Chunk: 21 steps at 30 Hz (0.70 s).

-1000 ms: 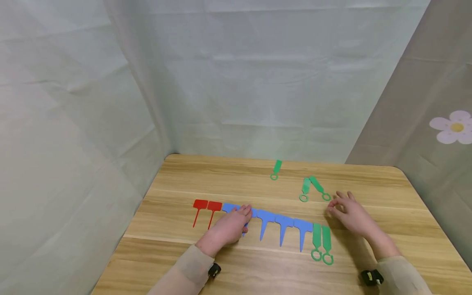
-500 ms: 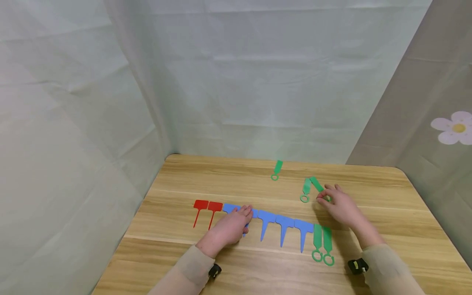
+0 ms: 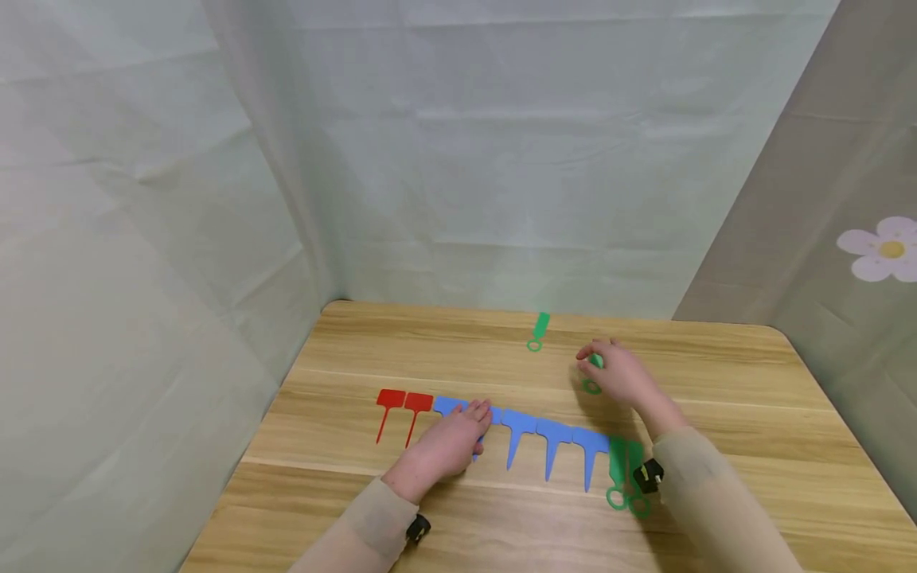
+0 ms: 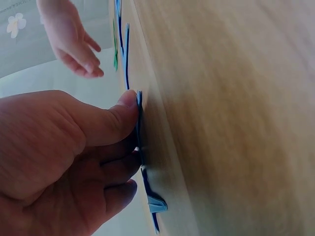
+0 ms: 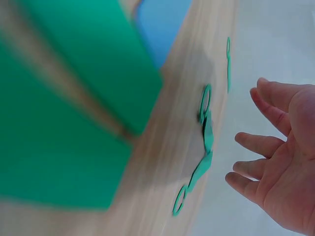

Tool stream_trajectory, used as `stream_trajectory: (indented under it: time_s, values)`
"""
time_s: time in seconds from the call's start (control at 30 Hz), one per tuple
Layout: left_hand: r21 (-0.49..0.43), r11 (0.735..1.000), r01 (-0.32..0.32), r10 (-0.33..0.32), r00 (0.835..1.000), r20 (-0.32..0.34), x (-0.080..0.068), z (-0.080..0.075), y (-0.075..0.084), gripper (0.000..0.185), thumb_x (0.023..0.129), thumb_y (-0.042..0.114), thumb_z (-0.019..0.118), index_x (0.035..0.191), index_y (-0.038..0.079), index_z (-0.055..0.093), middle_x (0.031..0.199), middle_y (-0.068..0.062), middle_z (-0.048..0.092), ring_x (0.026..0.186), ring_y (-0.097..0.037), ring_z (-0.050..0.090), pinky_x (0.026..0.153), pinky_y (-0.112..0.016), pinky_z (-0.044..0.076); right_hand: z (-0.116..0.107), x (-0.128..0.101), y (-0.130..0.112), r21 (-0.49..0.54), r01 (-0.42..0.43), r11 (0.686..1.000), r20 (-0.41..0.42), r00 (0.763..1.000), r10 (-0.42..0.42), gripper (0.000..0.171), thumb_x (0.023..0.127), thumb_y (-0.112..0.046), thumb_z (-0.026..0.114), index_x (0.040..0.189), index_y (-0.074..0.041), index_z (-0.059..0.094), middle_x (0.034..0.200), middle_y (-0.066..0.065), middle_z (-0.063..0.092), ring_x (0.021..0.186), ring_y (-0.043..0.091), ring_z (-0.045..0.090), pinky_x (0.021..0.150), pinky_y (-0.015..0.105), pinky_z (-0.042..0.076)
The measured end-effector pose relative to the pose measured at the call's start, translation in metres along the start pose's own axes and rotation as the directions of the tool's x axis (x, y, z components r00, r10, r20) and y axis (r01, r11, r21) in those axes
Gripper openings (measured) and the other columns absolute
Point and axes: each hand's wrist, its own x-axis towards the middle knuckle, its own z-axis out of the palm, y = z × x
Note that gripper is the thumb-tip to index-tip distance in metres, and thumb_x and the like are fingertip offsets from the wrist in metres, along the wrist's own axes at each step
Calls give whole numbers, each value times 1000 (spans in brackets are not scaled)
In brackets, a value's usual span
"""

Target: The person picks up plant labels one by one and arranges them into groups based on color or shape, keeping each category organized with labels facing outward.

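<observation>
My left hand (image 3: pixel 447 442) rests on the left part of a row of blue T-shaped plant labels (image 3: pixel 519 422), with its thumb and fingertips touching a blue label (image 4: pixel 140 115) in the left wrist view. Over two loose green ring-ended plant tags (image 5: pixel 208 132) hovers my right hand (image 3: pixel 618 374), fingers apart and nothing between them. In the right wrist view these tags lie end to end with their ring ends pointing away from each other. The head view has most of them hidden behind the hand.
Two red T-shaped labels (image 3: pixel 391 398) lie left of the blue row. Two green tags (image 3: pixel 617 461) lie at its right end, partly under the right wrist's camera. Another green tag (image 3: pixel 542 324) lies near the table's (image 3: pixel 430 342) back edge, before a pale cloth wall.
My right hand has moved left and a little away from me, from beside the loose green tags to over them. The left hand has stayed on the blue labels.
</observation>
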Motion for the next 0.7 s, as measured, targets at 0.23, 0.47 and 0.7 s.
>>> stream_trajectory:
  time_s: [0.23,0.47,0.7]
  values:
    - [18,1000,-12,12,1000,12,0,1,-2,54,108,11,62,160,2,49,170,-11,40,157,-26,36,127,-45,32,5,35,-16,-19,-61,998,38,997,62,42,111,-29,60,146,-5,62,146,26,62,155,57,23,121,73,26]
    - [45,998,-50,49,998,31,-1,0,-1,57,110,17,61,162,1,44,172,-12,35,159,-27,33,127,-46,31,14,64,-29,-99,-73,992,37,996,77,48,111,-27,58,151,-2,57,146,27,60,155,58,22,125,69,22]
    - [40,997,-61,60,998,25,-3,0,-2,58,111,18,60,163,-1,42,173,-14,32,159,-30,31,127,-48,30,20,79,-40,-147,-115,982,50,991,123,59,112,-33,56,161,-1,44,166,30,35,156,57,17,124,71,22]
